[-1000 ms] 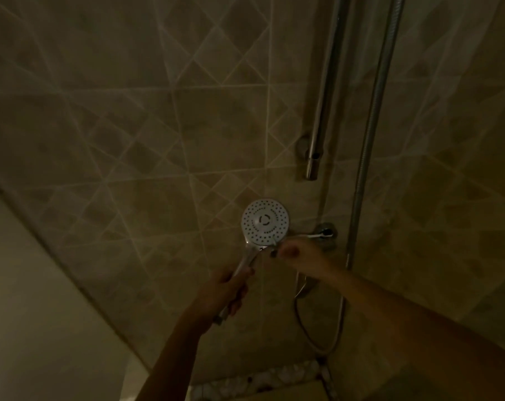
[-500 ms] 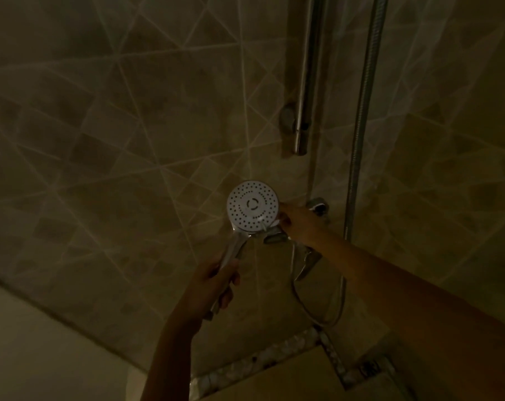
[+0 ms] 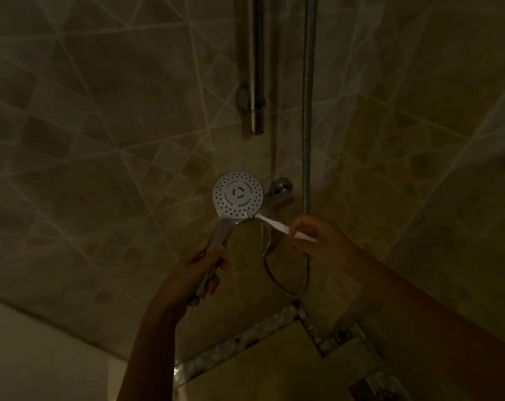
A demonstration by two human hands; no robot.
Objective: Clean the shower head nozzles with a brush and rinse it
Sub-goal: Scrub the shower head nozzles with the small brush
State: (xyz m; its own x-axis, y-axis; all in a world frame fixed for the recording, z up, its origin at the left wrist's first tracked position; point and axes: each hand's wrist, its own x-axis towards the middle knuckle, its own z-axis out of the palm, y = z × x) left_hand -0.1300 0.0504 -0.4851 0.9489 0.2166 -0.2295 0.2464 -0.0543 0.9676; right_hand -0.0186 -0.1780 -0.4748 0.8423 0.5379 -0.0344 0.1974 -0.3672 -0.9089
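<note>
A round white shower head [image 3: 238, 195] with rows of dark nozzles faces me in the dim shower. My left hand [image 3: 199, 269] grips its chrome handle from below and holds it upright. My right hand [image 3: 318, 237] pinches a slim white brush [image 3: 277, 226] by its handle. The brush's far tip touches the lower right rim of the shower head's face. The bristles are too blurred to make out.
A chrome tap fitting [image 3: 280, 191] sits on the tiled wall just behind the shower head. A ribbed metal hose [image 3: 308, 111] hangs down on the right and loops under my right hand. A vertical rail [image 3: 254, 68] ends above. A pebble strip [image 3: 239, 341] borders the floor.
My right hand has drawn back to the right, away from the shower head, so the white brush now shows between them. The view has tilted down, showing more floor.
</note>
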